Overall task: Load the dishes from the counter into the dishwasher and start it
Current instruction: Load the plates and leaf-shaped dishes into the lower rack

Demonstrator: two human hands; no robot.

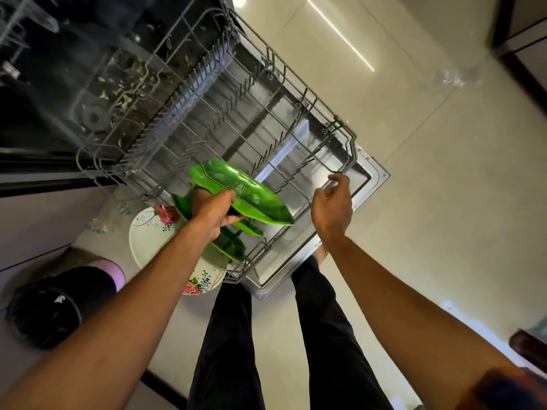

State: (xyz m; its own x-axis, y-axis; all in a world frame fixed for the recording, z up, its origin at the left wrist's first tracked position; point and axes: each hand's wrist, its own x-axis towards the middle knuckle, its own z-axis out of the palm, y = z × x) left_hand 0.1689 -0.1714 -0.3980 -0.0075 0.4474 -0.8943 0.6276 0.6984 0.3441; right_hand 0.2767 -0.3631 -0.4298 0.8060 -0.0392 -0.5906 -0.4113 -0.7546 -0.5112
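The light is moderate and warm. 1 long bright line and a round glare spot mirror on the glossy floor, and the open dishwasher door carries a pale sheen, while the tub behind it stays dark and murky. Wide-angle distortion bends straight edges and stretches both forearms toward the bottom corners. The far left and the black object there are blurred; the green plate is fairly sharp.
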